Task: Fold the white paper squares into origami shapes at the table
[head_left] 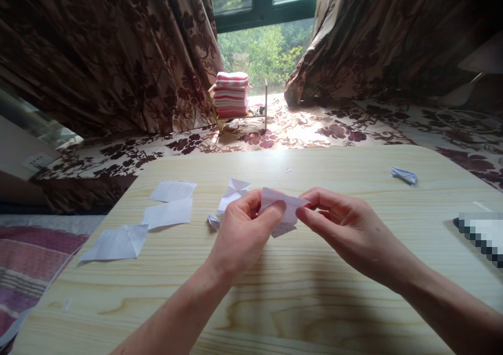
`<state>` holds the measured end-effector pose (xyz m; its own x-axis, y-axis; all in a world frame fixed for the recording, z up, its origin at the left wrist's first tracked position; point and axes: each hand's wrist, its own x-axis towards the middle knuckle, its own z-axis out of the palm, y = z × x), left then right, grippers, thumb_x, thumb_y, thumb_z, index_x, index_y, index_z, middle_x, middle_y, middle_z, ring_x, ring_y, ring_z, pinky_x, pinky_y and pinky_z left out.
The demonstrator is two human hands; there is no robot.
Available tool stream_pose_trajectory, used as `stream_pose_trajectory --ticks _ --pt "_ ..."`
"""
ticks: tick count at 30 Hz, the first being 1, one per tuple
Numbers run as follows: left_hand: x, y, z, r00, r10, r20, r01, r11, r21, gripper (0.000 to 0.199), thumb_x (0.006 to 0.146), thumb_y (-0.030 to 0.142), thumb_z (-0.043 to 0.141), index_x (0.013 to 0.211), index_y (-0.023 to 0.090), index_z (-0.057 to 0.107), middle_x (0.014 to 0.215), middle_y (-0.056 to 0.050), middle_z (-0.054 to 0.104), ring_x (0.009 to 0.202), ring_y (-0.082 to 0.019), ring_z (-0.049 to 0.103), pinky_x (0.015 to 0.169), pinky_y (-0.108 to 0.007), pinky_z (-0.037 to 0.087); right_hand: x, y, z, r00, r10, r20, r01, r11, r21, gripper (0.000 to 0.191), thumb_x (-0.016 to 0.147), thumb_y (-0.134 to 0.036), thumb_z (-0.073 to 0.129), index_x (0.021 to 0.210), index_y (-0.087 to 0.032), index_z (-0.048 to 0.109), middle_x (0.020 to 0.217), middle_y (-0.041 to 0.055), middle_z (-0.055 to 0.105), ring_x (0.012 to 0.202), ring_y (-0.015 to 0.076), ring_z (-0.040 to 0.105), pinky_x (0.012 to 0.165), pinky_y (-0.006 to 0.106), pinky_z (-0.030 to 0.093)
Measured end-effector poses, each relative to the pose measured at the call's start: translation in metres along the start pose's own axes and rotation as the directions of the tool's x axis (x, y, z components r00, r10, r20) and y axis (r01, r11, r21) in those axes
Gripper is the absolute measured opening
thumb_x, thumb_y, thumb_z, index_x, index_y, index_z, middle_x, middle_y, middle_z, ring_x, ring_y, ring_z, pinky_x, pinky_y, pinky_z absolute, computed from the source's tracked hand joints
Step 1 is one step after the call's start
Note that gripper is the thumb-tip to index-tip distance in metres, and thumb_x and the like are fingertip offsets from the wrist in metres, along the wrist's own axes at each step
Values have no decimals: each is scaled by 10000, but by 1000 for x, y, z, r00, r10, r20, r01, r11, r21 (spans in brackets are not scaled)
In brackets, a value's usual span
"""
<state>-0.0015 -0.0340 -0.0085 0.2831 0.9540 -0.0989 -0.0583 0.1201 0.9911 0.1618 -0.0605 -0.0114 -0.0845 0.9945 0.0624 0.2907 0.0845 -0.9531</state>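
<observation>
A small folded piece of white paper [293, 206] is held above the table between both hands. My left hand [245, 226] grips it with the thumb flat across its face and the fingers behind. My right hand [346, 218] pinches its right corner between thumb and fingertips. Behind my left hand lies a creased paper sheet [230, 197], partly covered by the hand. A small crumpled paper scrap [213, 222] sits beside that sheet.
Several paper pieces [168, 213] lie on the left of the wooden table [176, 302]. A folded paper [404, 175] rests at the far right, above a blurred-out device [481, 237]. Beyond the table, a rack of striped cloths [231, 95] stands by the window.
</observation>
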Motion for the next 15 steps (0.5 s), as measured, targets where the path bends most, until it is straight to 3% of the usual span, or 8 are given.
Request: stream_pose_trajectory --ticks 4,9,15 --pt "1 -3 -1 999 27 -47 -27 1000 -11 147 802 272 660 839 154 739 728 -6 680 712 -121 574 675 -226 456 -1 2 3 1000 -11 -17 12 999 34 142 818 -321 629 741 -201 624 762 8 615 665 135 545 568 249 434" --pt "1 -4 1 999 2 -32 -4 999 -36 197 801 331 666 739 148 700 677 4 641 674 -112 542 668 -233 437 0 6 8 998 -44 -35 46 997 59 119 821 -305 642 762 -203 630 862 24 630 722 144 572 640 277 465" --pt "1 -2 3 999 -15 -28 13 998 -69 167 803 269 629 716 150 707 632 15 593 683 -113 534 679 -231 436 0 8 10 994 -65 -84 72 994 87 126 832 -313 636 771 -204 639 895 32 626 771 158 594 676 296 481"
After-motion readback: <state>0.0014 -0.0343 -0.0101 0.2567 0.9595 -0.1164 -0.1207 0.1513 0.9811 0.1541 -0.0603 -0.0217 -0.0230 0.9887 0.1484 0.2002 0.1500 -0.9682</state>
